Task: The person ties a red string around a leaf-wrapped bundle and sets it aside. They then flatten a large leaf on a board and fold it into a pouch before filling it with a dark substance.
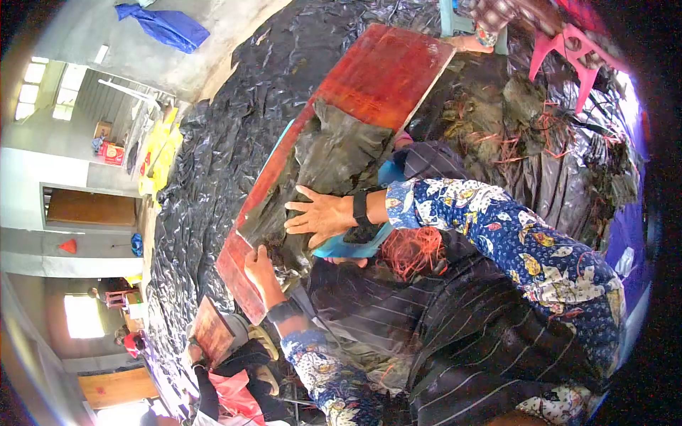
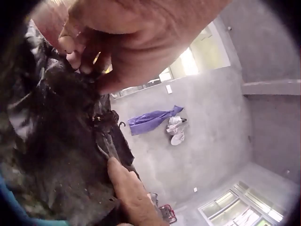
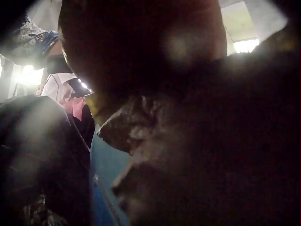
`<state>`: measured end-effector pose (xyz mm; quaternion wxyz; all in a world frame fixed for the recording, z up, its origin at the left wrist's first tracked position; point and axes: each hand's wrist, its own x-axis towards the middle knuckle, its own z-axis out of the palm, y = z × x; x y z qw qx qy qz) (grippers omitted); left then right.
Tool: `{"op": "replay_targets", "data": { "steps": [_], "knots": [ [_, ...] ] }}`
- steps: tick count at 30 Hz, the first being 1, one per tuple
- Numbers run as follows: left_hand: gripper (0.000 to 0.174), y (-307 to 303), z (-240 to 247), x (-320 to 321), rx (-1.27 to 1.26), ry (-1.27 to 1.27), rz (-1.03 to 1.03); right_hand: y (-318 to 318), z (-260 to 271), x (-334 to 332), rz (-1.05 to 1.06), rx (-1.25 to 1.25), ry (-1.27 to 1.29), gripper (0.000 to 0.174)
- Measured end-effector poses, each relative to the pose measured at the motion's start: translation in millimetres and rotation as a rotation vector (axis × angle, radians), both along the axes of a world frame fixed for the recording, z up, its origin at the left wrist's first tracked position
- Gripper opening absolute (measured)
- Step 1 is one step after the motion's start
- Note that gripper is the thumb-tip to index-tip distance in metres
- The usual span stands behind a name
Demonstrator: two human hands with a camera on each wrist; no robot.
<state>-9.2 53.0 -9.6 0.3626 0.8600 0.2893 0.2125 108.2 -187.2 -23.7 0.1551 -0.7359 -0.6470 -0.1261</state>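
Observation:
A dark, wrinkled, leaf-like sheet [image 1: 341,145] lies over a long red wooden board [image 1: 387,67]. My right hand [image 1: 323,216] rests on it with the fingers spread. Closer to the board's lower end, my left hand [image 1: 264,277] is at the edge of the dark material. In the left wrist view, the curled fingers of my left hand [image 2: 127,42] pinch that edge, and the right hand [image 2: 129,193] touches the sheet lower down. Under my right forearm shows a blue plastic stool [image 1: 355,245]. The right wrist view is mostly dark.
Black plastic sheeting [image 1: 213,156] covers the floor. Red string [image 1: 412,252] lies bundled by my lap, and more dark leaf-like material [image 1: 526,113] is heaped at the right. A pink stool [image 1: 568,57] and another person's foot [image 1: 472,44] are at the top. A smaller board [image 1: 213,330] is at lower left.

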Motion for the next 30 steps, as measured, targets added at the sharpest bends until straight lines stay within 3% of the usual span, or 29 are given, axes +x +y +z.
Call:
{"op": "replay_targets", "data": {
  "steps": [6, 11, 15, 16, 18, 19, 20, 21, 23, 25, 26, 28, 30],
  "knots": [
    [0.02, -56.0, 56.8, 1.7, 0.208, -0.078, -0.057, -1.2, -0.4, 0.3, 0.023, 0.044, 0.043, 0.064],
    [0.016, -91.6, 86.4, 19.9, 0.294, -0.089, -0.127, 1.5, 4.5, -0.1, -0.005, -0.07, 0.063, 0.066],
    [0.016, -99.0, 88.3, 39.3, 0.334, -0.157, -0.195, -24.7, 25.0, -0.2, 0.026, 0.07, 0.115, 0.055],
    [0.015, -99.9, 87.9, 44.2, 0.377, -0.175, -0.205, -38.5, 27.1, 2.2, 0.019, 0.248, 0.022, 0.037],
    [0.016, -112.0, 98.3, 51.1, 0.36, -0.177, -0.217, -80.6, 60.4, 8.5, -0.109, 0.142, -0.053, 0.023],
    [0.016, -118.7, 103.3, 55.1, 0.341, -0.178, -0.227, -104.8, 71.0, 11.8, -0.214, 0.347, -0.16, 0.015],
    [0.016, -124.4, 105.6, 60.8, 0.336, -0.177, -0.227, -120.5, 69.4, 22.2, -0.405, 0.345, -0.16, 0.018],
    [0.017, -129.9, 107.5, 66.0, 0.306, -0.161, -0.242, -133.0, 63.5, 35.7, -0.567, 0.538, -0.032, 0.025],
    [0.018, -140.0, 104.1, 79.0, 0.273, -0.152, -0.264, -155.4, 46.9, 57.1, -0.821, 0.614, 0.21, 0.033],
    [0.019, -150.9, 95.3, 94.6, 0.431, -0.193, -0.285, -170.6, 46.5, 73.2, -0.862, 0.34, 0.555, 0.039],
    [0.019, -154.9, 93.7, 99.3, 0.39, -0.171, -0.285, -169.1, 49.0, 71.3, -0.873, 0.348, 0.552, 0.039],
    [0.019, -170.6, 89.8, 112.8, 0.404, -0.167, -0.31, -165.8, 53.8, 68.1, -0.778, 0.29, 0.83, 0.046],
    [0.02, -183.5, 84.4, 123.5, 0.468, -0.199, -0.356, -156.6, 47.5, 69.1, -0.794, 0.324, 0.778, 0.049]
  ]
}}
